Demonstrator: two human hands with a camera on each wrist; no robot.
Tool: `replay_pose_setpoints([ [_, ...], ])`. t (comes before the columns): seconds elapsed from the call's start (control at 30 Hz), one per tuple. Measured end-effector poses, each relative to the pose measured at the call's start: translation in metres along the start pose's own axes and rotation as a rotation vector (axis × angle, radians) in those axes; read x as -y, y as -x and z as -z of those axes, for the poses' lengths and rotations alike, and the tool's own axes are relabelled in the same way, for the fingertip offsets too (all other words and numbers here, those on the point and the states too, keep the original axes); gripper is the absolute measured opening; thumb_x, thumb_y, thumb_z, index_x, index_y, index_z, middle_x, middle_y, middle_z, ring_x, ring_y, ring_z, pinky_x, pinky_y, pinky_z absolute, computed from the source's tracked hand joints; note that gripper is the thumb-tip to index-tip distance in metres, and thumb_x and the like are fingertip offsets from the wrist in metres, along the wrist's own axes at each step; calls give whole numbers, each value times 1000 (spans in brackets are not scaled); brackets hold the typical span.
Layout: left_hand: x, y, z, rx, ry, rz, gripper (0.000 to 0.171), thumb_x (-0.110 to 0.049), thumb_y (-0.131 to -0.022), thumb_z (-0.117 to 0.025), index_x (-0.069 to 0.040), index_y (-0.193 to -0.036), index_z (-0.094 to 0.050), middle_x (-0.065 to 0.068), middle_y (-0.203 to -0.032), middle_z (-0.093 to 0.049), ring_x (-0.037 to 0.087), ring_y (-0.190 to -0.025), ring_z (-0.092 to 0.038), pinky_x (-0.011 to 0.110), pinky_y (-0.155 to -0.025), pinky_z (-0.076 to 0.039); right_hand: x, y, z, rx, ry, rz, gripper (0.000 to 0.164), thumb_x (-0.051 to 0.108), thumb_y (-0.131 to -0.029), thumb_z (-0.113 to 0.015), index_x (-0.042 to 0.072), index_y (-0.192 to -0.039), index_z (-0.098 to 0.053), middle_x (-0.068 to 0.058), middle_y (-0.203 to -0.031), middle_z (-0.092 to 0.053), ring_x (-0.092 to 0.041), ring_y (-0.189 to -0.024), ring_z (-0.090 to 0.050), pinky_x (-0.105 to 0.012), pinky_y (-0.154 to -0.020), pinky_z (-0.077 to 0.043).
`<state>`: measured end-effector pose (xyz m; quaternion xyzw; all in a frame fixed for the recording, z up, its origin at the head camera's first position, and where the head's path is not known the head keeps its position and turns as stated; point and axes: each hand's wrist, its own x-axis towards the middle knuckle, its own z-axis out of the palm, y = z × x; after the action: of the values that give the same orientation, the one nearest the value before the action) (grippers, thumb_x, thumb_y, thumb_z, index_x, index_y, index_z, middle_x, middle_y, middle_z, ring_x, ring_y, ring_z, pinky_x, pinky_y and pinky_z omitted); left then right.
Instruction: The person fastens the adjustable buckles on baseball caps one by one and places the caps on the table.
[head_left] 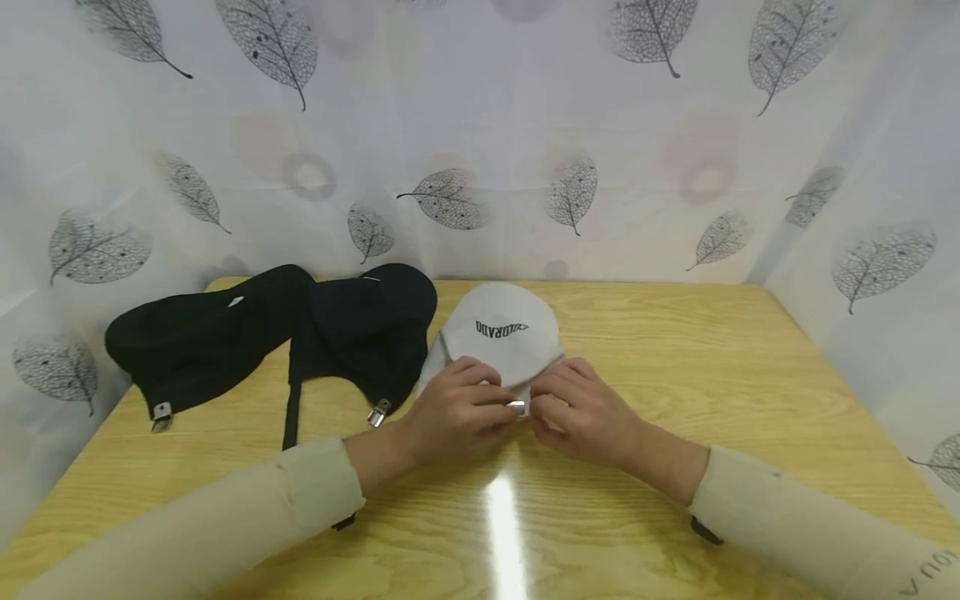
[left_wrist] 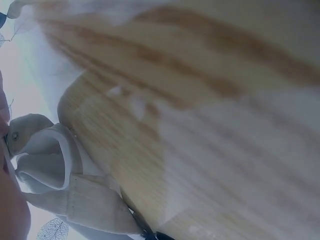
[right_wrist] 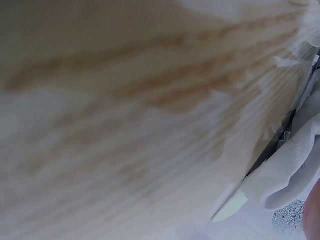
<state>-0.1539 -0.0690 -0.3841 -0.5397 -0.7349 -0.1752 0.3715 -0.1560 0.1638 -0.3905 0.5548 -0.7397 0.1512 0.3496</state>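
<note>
You're pinching one white cap point(head_left: 504, 321) with left fingers point(head_left: 477, 395) and right fingers point(head_left: 553, 386), two dark caps point(head_left: 206, 337) point(head_left: 363, 321) chilling left of 'em.

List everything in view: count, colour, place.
Pale cap: one, whitish, COLORADO lettering, middle of table
Black cap: one, black, far left
Navy cap: one, dark navy, between other caps
Metal clasps: three, silver, at each cap's near side
Table: one, yellow, under the caps
Patterned cloth: count unclear, whitish and grey, around table
Black pieces: two, black, under cuffs
Sleeves: two, beige, lower corners
Left hand: one, bare, gripping pale cap
Right hand: one, bare, likewise
</note>
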Motion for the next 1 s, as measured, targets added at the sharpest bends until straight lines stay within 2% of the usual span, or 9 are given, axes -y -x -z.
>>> replay_pose_setpoints([
  [0.13,1,0,0,-5,-2,-14,7,-17,-77,-82,-17,-83,-81,-5,-87,-77,14,-84,-65,28,-80,-52,0,1,0,11,-3,-17,15,17,-80,-77,11,-89,-67,0,-94,-68,-19,-92,-63,-41,-85,-45],
  [0.23,2,0,0,-7,4,-22,8,-16,-77,-82,-17,-85,-82,-5,-89,-77,13,-84,-65,28,-80,-52,1,1,-1,8,-3,-19,19,21,-80,-80,12,-91,-67,1,-96,-69,-18,-93,-64,-42,-86,-43],
  [0.43,1,-1,0,-11,35,-20,9,-15,-76,-82,-16,-85,-81,-5,-89,-77,13,-83,-65,27,-80,-53,1,1,-1,-7,-8,-7,21,22,-78,-82,11,-90,-68,1,-95,-70,-17,-91,-65,-41,-85,-42],
  [0.67,1,0,0,-10,56,-5,10,-17,-76,-84,-15,-86,-82,-4,-90,-77,14,-84,-65,27,-80,-53,1,1,0,-12,-10,-1,16,21,-84,-77,9,-91,-69,1,-94,-70,-17,-91,-65,-42,-85,-43],
  [1.0,2,1,0,7,32,1,10,-19,-78,-83,-17,-88,-82,-6,-90,-77,13,-84,-64,27,-79,-52,2,-1,1,5,-17,-1,16,17,-81,-79,9,-91,-70,0,-94,-70,-17,-91,-66,-42,-86,-43],
])
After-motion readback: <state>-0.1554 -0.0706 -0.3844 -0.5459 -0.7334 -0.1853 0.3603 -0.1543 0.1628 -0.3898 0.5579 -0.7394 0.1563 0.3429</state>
